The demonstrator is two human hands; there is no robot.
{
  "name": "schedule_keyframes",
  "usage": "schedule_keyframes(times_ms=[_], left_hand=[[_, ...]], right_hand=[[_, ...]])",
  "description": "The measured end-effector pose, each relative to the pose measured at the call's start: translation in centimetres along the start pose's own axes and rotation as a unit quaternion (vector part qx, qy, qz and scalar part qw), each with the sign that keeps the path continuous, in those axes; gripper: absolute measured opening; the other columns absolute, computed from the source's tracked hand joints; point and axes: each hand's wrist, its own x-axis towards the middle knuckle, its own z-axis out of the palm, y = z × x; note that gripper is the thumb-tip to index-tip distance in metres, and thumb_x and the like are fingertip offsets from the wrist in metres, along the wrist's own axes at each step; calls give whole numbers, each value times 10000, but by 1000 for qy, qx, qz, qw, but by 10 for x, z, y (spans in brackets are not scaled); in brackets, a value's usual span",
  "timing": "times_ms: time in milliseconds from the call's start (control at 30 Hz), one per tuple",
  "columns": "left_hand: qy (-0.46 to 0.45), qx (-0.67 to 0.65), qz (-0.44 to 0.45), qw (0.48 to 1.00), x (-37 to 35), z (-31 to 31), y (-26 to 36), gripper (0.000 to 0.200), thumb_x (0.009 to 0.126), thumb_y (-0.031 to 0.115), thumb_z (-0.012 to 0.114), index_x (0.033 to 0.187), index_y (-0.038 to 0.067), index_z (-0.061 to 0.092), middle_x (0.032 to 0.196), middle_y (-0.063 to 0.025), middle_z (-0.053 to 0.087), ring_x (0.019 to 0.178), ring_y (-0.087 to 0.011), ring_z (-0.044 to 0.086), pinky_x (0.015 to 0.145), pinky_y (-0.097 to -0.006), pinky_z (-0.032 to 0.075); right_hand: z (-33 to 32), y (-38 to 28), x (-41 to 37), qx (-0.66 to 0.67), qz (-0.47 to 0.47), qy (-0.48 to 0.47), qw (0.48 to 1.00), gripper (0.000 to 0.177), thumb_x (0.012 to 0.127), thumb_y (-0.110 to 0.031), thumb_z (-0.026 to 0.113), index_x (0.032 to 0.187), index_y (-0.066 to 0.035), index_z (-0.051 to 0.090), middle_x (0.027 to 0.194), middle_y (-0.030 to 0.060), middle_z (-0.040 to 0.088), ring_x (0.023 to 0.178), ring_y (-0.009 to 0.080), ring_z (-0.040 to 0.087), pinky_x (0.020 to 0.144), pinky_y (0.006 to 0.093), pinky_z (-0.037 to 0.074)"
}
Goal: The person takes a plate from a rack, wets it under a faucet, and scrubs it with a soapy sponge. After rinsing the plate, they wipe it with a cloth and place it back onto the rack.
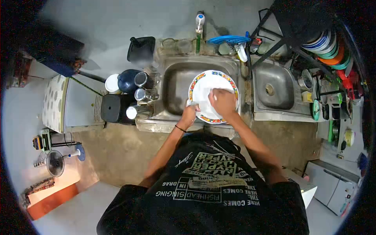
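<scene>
A white plate [207, 84] with a red, yellow and green patterned rim is held tilted over the left sink basin [176, 84]. My left hand [190, 113] grips the plate's lower left edge. Flat against the plate's face lies my right hand [223, 102]; something pale shows under its fingers, but I cannot make out what it is.
A tap [199, 27] stands behind the basin. Dark mugs and a blue pot [129, 80] crowd the counter at left. A second sink basin [272, 88] lies to the right, beside a rack of stacked plates [327, 47]. A blue strainer [228, 39] rests at the back.
</scene>
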Motion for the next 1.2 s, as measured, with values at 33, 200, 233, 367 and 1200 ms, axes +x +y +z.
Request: schedule_keyframes(times_ms=[33, 200, 233, 367, 1200], left_hand=[[-1, 7, 10, 1000, -1, 4, 7, 209, 632, -13, 485, 826, 20, 557, 696, 4, 522, 647, -121, 509, 588, -267, 418], [-5, 16, 2, 1000, 15, -15, -8, 189, 657, -6, 491, 832, 22, 558, 676, 0, 517, 649, -118, 506, 582, -267, 407], [0, 37, 10, 999, 13, -14, -3, 180, 668, -4, 494, 835, 18, 555, 674, -4, 516, 650, -120, 506, 582, -267, 405], [22, 143, 89, 985, 1, 1, -14, 165, 822, 69, 443, 768, 29, 593, 816, -59, 594, 780, -170, 559, 718, -322, 469], [-23, 397, 292, 870, 5, -1, -33, 212, 794, 9, 444, 974, -28, 548, 752, -46, 583, 722, -145, 560, 656, -273, 476]], right_hand=[[0, 4, 6, 1, 16, 11, 1000, 207, 820, -178, 582, 684, -23, 592, 725, 156, 590, 673, 330, 580, 587, 432, 449], [-5, -15, 10, -26, 39, -15, 999, 188, 835, -200, 586, 874, -22, 537, 906, 166, 496, 851, 352, 516, 672, 454, 437], [-6, -19, 8, -38, 36, -18, 998, 227, 863, -226, 552, 924, -14, 499, 876, 176, 513, 794, 360, 554, 636, 457, 459], [5, -21, 5, -24, 68, -111, 991, 200, 866, -209, 523, 882, -10, 546, 749, 194, 602, 616, 368, 604, 552, 454, 489], [4, 42, 22, -86, 70, -79, 991, 153, 750, -241, 640, 787, -95, 661, 726, 120, 662, 629, 299, 642, 602, 387, 515]])
